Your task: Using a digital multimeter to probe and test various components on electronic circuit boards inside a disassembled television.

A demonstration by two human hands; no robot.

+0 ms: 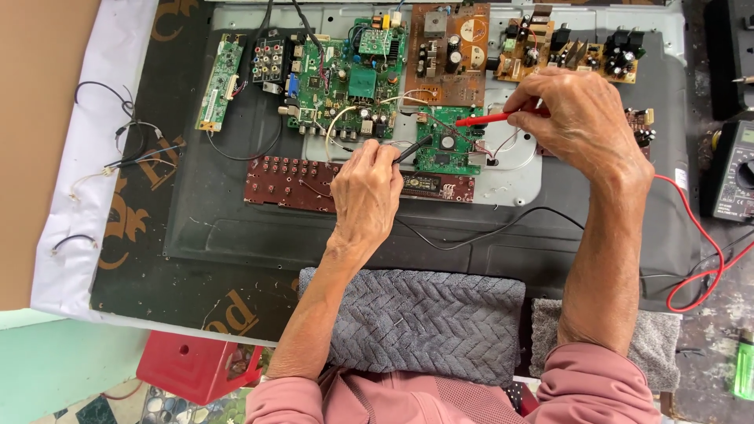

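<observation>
Two-probe contact on an exposed circuit assembly. The left hand (pixel 365 188) is closed in a pen grip around a black probe (pixel 413 149); the right hand (pixel 580 114) pinches a red probe (pixel 485 119) in the same manner. Both tips rest on a small green board (pixel 449 145), near the middle of the grey back panel (pixel 510 177) that carries all the boards. The panel lies on a dark printed sheet (pixel 149 259) over the tabletop.

Probable hazards: the two tips stand near each other among closely set parts, so a slight slip of either hand could bridge neighbouring contacts. The red lead (pixel 703 259) loops off the panel's right edge toward the multimeter (pixel 734 177) at the tabletop's right edge; a forearm catching it could drag the red tip aside. The black lead (pixel 487 234) trails across the panel's near edge by the grey towel (pixel 424 322) and could snag likewise. Whether the boards are powered cannot be told.
</observation>
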